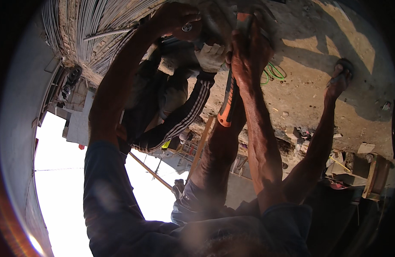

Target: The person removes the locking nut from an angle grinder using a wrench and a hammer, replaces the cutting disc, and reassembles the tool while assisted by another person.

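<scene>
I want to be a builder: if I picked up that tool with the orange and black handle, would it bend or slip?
It's probably stiff: the handle juts past the right hand without drooping. Its slanted stripes look like ridges, so it's likely not very slippery.

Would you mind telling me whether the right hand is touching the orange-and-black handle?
Touching: the head view shows the right hand closed around the orange-and-black handle, whose lower end sticks out beyond it.

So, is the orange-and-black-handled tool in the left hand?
No, the right hand has its fingers around the orange-and-black-handled tool, whose lower end sticks out below the fist.
</scene>
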`<state>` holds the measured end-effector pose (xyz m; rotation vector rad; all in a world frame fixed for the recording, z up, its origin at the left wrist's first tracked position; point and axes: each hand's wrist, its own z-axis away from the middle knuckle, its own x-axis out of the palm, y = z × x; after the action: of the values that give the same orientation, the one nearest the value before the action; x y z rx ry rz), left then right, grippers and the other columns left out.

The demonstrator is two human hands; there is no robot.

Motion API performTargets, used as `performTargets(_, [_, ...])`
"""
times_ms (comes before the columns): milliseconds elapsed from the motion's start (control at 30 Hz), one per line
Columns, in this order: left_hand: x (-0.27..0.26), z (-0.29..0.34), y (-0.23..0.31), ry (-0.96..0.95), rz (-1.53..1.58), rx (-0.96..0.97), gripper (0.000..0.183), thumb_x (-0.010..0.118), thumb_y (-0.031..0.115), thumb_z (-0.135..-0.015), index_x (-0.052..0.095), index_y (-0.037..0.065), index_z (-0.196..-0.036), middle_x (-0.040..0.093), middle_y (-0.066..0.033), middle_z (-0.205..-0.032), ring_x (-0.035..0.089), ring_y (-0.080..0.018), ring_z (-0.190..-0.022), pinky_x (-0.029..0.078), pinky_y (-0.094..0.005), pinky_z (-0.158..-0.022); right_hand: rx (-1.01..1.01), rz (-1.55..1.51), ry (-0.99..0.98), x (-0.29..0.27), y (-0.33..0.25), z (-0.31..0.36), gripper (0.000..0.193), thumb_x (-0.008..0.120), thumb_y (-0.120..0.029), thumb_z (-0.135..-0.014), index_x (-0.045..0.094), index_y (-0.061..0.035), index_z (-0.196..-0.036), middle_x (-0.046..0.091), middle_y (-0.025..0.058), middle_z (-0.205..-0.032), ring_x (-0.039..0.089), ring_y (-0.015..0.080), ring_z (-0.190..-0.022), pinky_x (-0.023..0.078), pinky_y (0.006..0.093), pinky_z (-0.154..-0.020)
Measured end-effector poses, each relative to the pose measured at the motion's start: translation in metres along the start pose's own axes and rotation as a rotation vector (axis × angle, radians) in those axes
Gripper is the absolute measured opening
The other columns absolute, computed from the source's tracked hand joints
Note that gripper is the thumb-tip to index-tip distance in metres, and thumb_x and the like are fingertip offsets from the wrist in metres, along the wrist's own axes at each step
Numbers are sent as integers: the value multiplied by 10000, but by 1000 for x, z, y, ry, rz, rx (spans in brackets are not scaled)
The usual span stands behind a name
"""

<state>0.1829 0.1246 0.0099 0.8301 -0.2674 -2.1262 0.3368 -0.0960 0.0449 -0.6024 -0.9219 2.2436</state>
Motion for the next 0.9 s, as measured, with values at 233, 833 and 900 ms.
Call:
performTargets(233, [35, -4, -36, 229, -238, 338, 291, 656, 351, -971, 738, 114, -1119, 757, -72, -1024, 718, -257, -884, 566, -397, -771, -106, 85, -180, 1, 3, 6, 545, 625, -138, -981, 449, -66, -1492, 606, 184, -1259, 660, 256, -992, 532, 384, -792])
performTargets(833, [17, 1, -22, -17, -192, 105, 307, 647, 347, -981, 729, 148, -1199, 731, -90, -1139, 714, -298, -1000, 563, -395, -882, -45, 89, -112, -5, -10, -22, 549, 618, -147, -982, 439, -73, -1496, 596, 203, -1316, 661, 284, -1056, 535, 410, -830])
performTargets(900, [19, 4, -13, -31, -61, -10, 316, 646, 348, -982, 725, 141, -1208, 730, -97, -1142, 712, -300, -1015, 566, -397, -878, -12, 85, -95, -8, -16, -24, 550, 617, -148, -982, 438, -74, -1496, 595, 206, -1323, 661, 287, -1063, 536, 413, -834])
